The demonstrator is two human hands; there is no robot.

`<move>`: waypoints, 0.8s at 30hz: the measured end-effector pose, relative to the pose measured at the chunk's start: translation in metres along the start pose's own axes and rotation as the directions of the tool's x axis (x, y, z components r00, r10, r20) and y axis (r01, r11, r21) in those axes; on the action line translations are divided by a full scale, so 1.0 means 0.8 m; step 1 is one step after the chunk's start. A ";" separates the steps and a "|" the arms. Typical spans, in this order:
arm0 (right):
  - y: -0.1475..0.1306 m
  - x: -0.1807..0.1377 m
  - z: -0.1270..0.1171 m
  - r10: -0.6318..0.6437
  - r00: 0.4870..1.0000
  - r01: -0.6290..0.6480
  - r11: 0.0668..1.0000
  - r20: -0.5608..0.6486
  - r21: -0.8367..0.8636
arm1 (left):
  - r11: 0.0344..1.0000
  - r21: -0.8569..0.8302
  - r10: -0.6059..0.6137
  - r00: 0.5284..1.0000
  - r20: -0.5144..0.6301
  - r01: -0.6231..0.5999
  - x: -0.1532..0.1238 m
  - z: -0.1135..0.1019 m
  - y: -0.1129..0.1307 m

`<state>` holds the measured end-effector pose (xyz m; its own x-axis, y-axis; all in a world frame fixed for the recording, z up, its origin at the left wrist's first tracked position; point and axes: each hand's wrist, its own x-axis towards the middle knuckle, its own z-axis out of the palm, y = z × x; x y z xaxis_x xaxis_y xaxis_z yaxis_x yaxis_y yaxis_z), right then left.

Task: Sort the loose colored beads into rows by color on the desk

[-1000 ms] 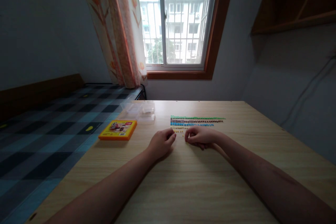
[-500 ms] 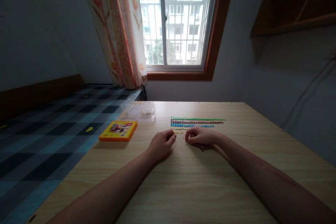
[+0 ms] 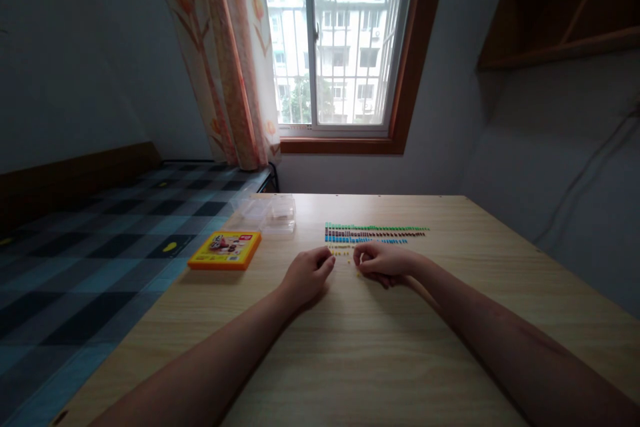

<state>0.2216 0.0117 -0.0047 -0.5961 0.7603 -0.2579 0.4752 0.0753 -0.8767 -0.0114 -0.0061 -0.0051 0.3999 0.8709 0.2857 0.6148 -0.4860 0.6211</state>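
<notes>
My left hand [image 3: 309, 275] rests on the table with its fingers curled closed, thumb against forefinger, left of some tiny yellow pieces [image 3: 340, 253]. To their right, my right hand [image 3: 384, 260] has thumb and forefinger bent together in a pinch. Anything between the fingers of either hand is too small to make out. A loose yellow piece lies by the right fingertips. Beyond the hands, small pieces are laid out in long rows: blue pieces [image 3: 337, 238] nearest, then dark brown pieces [image 3: 360, 233], then green pieces [image 3: 380, 227] farthest.
A yellow-orange box [image 3: 225, 251] with a printed lid lies left of my hands. Behind it are clear plastic trays [image 3: 270, 212]. The pale wooden table [image 3: 320, 360] borders a bed with a checked cover [image 3: 125, 233]. Beyond the table is a window [image 3: 345, 47].
My right hand has shifted very slightly, and a yellow piece now shows beneath its fingertips. My left hand stays almost still.
</notes>
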 end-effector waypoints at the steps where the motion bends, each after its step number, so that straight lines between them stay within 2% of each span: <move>1: 0.000 0.000 0.000 0.007 1.000 -0.007 1.000 -0.002 -0.002 | 1.000 0.000 -0.001 1.000 0.001 0.001 0.000 0.000 0.000; 19: -0.001 0.000 -0.002 0.014 1.000 -0.012 0.992 0.017 -0.128 | 1.000 -0.009 0.017 1.000 -0.015 -0.017 -0.001 0.001 -0.002; 24: 0.006 0.001 0.000 -0.025 0.996 0.011 0.986 -0.080 -0.167 | 1.000 -0.022 0.007 1.000 -0.008 -0.008 -0.001 0.001 -0.001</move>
<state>0.2233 0.0126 -0.0089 -0.5538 0.8077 -0.2023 0.5701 0.1908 -0.7991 -0.0117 -0.0063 -0.0060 0.3991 0.8678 0.2961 0.5964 -0.4909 0.6350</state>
